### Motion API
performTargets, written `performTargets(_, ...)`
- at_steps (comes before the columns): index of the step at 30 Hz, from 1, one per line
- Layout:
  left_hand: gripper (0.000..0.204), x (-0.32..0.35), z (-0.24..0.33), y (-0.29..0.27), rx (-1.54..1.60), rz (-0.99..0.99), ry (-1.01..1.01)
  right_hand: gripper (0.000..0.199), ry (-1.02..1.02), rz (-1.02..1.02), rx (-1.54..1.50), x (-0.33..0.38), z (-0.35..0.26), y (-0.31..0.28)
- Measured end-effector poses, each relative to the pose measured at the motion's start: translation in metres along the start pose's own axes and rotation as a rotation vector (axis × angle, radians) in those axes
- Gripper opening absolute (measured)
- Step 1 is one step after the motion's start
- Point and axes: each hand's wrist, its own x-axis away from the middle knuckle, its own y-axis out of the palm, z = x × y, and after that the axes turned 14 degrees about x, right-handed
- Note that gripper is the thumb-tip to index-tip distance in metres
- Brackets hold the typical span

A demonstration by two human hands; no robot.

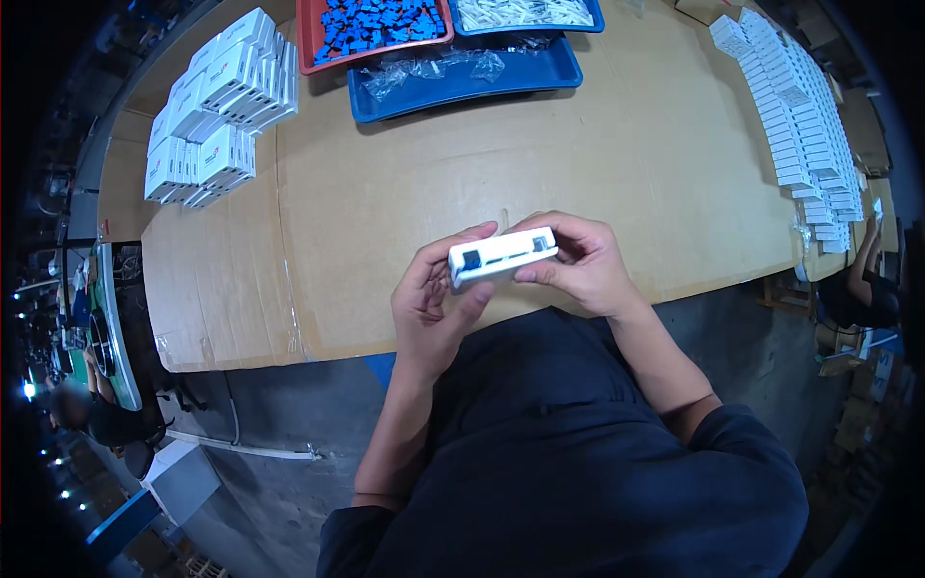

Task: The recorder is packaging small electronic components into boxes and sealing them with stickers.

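Note:
A small white plastic case (503, 253) is held up over the near edge of the table, between my two hands. Its narrow side faces up, showing a dark square port at the left end, thin slots along the middle and another opening at the right end. My left hand (436, 289) is closed round its left end, thumb below and fingers behind. At the other end, my right hand (585, 262) pinches the case between thumb and fingers. Some fingertips are hidden behind it.
Stacked white cases (226, 77) stand at the far left, with long rows of white cases (792, 106) at the far right. At the back are a red tray (306, 39) of blue parts, a blue tray (590, 13) of white pieces, and a blue tray (462, 103) with clear plastic. Other people work at both sides.

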Motion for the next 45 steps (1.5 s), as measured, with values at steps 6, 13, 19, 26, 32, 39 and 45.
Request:
performTargets(6, 0.039, 0.0003, -0.0015, -0.0069, -0.196, -0.098, 0.072, 0.037, -0.181, -0.058, 0.266, -0.0073, -0.0039, -0.0032)
performTargets(13, 0.038, 0.0006, -0.0029, -0.0061, -0.193, -0.088, 0.075, 0.037, -0.206, -0.055, 0.282, -0.0091, -0.0018, -0.0039)
performTargets(19, 0.039, 0.0009, -0.0031, -0.0063, -0.188, -0.074, 0.06, 0.039, -0.198, -0.053, 0.294, -0.0094, -0.0017, -0.004)
performTargets(26, 0.038, 0.0011, -0.0036, -0.0067, -0.171, -0.074, 0.049, 0.04, -0.172, -0.066, 0.274, -0.0094, -0.0048, -0.004)
performTargets(32, 0.037, 0.0007, -0.0046, -0.0062, -0.164, -0.074, 0.049, 0.04, -0.181, -0.06, 0.278, -0.0098, -0.0042, -0.0039)
performTargets(39, 0.037, -0.0002, -0.0049, -0.0078, -0.155, -0.088, 0.03, 0.039, -0.217, -0.045, 0.326, -0.0097, -0.0001, -0.005)
performTargets(45, 0.039, -0.0005, -0.0045, -0.0063, -0.142, -0.083, 0.016, 0.039, -0.236, -0.041, 0.325, -0.01, 0.0007, -0.0045)
